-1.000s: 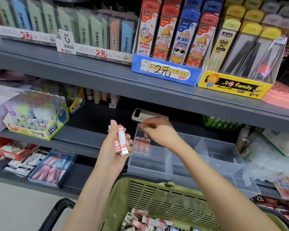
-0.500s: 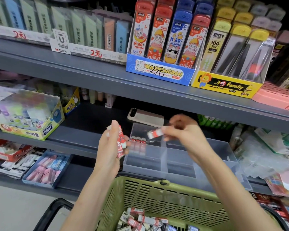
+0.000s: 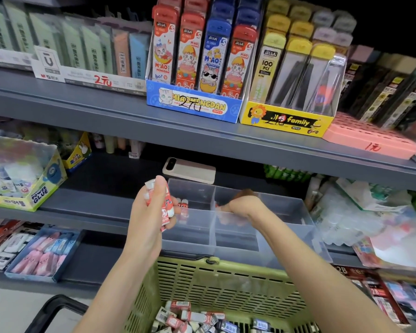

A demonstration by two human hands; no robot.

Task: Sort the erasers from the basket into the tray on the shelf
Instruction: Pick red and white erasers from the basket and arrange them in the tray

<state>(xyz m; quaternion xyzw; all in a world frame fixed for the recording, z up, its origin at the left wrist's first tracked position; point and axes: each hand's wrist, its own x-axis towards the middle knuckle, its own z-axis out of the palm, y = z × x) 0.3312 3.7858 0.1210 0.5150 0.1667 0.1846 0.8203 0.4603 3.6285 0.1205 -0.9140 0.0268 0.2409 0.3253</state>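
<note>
A clear divided tray [image 3: 286, 200] stands on the middle shelf, above a green basket [image 3: 226, 284] that holds several loose erasers [image 3: 190, 318]. My left hand [image 3: 149, 212] grips a small bunch of red-and-white erasers [image 3: 165, 210] upright at the tray's left end. A few red-and-white erasers [image 3: 184, 205] stand in the tray's left rear compartment. My right hand [image 3: 240, 206] dips into the middle rear compartment, fingers curled down behind the divider. A red eraser tip [image 3: 217, 205] shows at its fingertips; the rest is hidden by the frosted wall.
A beige phone-like device [image 3: 190, 170] lies right behind the tray. A glue box [image 3: 22, 179] stands at the left, and a blue box of pink erasers [image 3: 43, 253] sits one shelf lower. Plastic packets [image 3: 360, 212] crowd the tray's right. The basket's black handle [image 3: 48, 308] is at the lower left.
My right hand took an eraser from the bunch, carried it right over the tray and lowered it into the middle rear compartment. My left hand stayed nearly still with its bunch.
</note>
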